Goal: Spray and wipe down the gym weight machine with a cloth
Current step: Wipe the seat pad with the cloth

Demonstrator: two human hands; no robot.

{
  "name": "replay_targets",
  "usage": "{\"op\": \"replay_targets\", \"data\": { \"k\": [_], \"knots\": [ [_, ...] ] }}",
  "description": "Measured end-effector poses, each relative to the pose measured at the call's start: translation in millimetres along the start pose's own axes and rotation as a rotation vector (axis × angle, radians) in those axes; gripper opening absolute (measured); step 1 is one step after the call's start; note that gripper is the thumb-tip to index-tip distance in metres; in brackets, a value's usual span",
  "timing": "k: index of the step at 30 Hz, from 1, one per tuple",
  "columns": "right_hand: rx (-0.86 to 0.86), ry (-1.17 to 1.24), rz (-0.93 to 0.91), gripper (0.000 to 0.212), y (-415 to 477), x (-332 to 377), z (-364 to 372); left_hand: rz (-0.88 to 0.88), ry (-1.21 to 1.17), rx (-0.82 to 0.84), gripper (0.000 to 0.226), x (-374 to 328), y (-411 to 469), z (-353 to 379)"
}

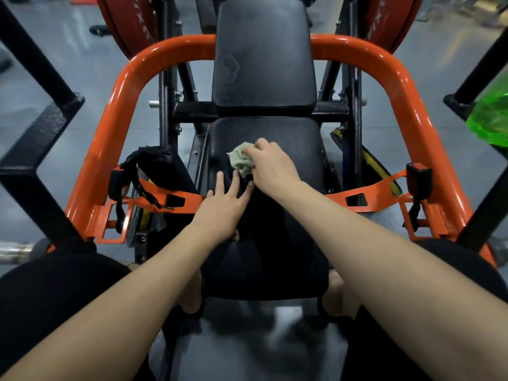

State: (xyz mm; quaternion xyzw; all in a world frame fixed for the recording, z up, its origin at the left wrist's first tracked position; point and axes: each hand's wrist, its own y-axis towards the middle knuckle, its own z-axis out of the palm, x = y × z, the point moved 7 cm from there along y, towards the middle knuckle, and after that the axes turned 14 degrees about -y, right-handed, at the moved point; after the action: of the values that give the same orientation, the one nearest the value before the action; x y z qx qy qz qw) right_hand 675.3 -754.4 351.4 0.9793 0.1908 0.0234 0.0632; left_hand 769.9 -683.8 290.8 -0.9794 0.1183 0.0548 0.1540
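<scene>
- I have the right hand [270, 163] down on the seat pad [298, 138] of the weight machine, its fingers curled over a crumpled pale-green cloth [239, 158] and gripping it.
- The cloth sits bunched on the upper middle of the seat, pressed against the black vinyl, and sticks out to the left of the knuckles.
- The left hand [224, 209] lies flat on the seat's left side with its fingers straight and spread. It holds nothing, and its fingertips are just beside the cloth's lower edge.
- Above the seat stands the black back pad [264, 56], scuffed and dull.
- The orange tubular frame [123, 105] arcs round behind the back pad and runs down both sides.
- On the left, a black strap [143, 171] hangs from the orange bracket. On the right, a black buckle [419, 177] sits on an orange belt.
- Red weight plates [129, 20] show at the top.
- A translucent green object [492, 116] pokes in at the right edge, well apart from both hands. I cannot tell what it is.
- Grey floor [82, 64] lies all round the machine.
</scene>
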Motion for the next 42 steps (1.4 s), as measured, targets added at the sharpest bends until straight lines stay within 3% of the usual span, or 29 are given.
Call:
{"op": "replay_targets", "data": {
  "k": [8,19,27,31,42],
  "knots": [
    [0.085,-0.053,-0.042,0.038,-22.9,-16.5,3.5,-0.005,0.033,-0.003,0.122,-1.3,2.8,-0.4],
    [0.359,-0.228,0.039,0.042,-90.8,-60.6,7.7,0.011,0.009,-0.038,0.127,3.0,-1.2,0.7],
    [0.141,-0.085,-0.007,0.030,-47.9,-34.3,2.7,0.010,-0.011,-0.041,0.128,1.2,-2.7,-1.1],
    [0.027,-0.001,0.074,0.026,-8.0,-20.8,-1.5,0.005,-0.034,-0.044,0.132,1.5,-3.8,-3.2],
    [0.009,0.044,0.084,0.037,7.2,-9.1,1.2,0.010,-0.042,-0.043,0.136,1.1,-3.6,-8.2]
  ]
}}
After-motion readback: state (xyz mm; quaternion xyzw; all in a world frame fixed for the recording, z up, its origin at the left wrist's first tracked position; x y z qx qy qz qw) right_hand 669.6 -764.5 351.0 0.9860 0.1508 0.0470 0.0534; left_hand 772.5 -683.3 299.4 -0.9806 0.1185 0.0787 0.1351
